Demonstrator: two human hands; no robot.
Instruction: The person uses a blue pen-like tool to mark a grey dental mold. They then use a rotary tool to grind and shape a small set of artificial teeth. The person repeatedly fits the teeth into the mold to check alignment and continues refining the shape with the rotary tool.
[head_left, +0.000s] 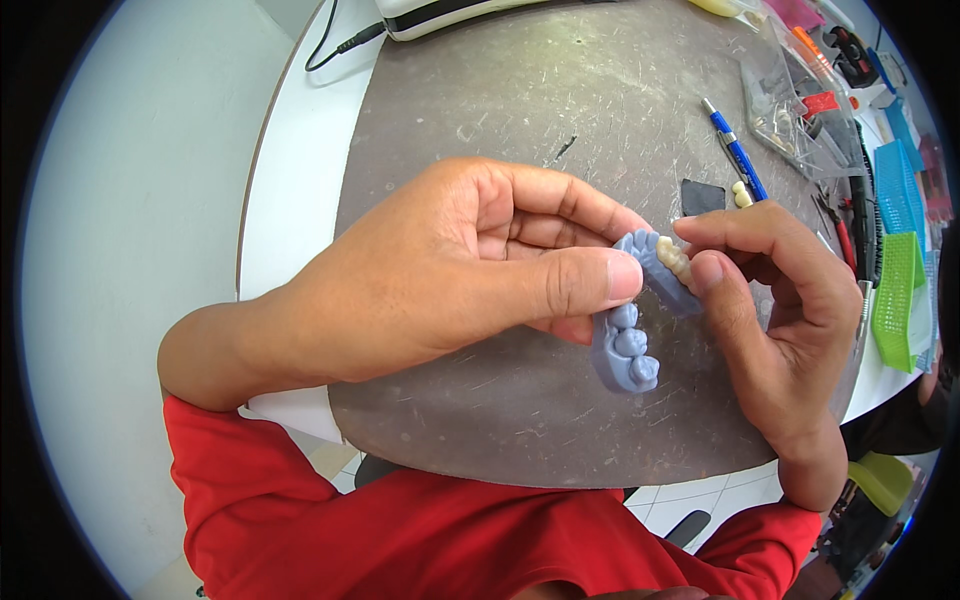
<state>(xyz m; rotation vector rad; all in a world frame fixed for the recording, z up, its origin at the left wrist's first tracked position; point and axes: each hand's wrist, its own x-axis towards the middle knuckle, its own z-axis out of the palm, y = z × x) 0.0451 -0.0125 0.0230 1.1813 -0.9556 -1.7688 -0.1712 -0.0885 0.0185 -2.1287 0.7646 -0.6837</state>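
My left hand (440,265) holds a blue-grey dental arch model (610,362), thumb on top and fingers curled behind and beneath it. The model's near arm, with several blue molars, points toward me; the thumb covers part of the arch. On its right arm sits a cream-coloured dental bridge (673,257) of several joined teeth. My right hand (795,310) is closed at this bridge, its thumb tip against the right end and the index fingertip close to the far side. The exact contact of the index finger is hard to make out.
A blue mechanical pencil (738,155), a dark square piece (702,197) and a small cream tooth piece (741,194) lie beyond my right hand on the scratched grey mat (470,110). Farther right are a clear plastic tray (785,110), red-handled pliers (842,235) and a green basket (895,300).
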